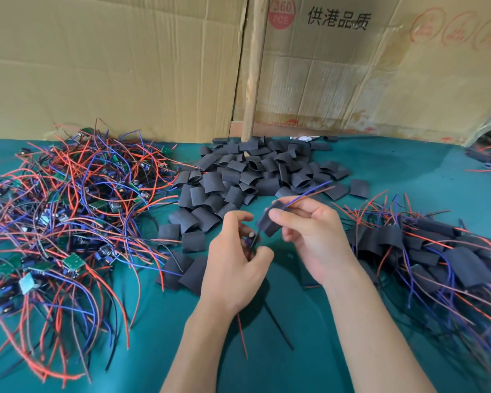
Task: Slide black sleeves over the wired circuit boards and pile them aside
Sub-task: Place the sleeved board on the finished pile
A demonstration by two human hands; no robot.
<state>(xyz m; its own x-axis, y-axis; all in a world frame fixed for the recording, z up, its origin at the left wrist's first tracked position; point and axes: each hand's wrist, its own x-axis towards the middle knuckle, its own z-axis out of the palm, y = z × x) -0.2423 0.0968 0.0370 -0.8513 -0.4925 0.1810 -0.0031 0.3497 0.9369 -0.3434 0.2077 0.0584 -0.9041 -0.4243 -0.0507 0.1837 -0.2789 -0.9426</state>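
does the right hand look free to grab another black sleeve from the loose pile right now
Probably not yet. The right hand already pinches a black sleeve with wires running through it. The loose pile lies just beyond with nothing between, so the path is open once that hand is freed.

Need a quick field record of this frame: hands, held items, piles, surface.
left hand: grips a wired circuit board
right hand: pinches a black sleeve, wires poking out of its far end
unsleeved boards pile: left
loose sleeves pile: centre, far side
sleeved boards pile: right
surface: green cloth
backdrop: cardboard
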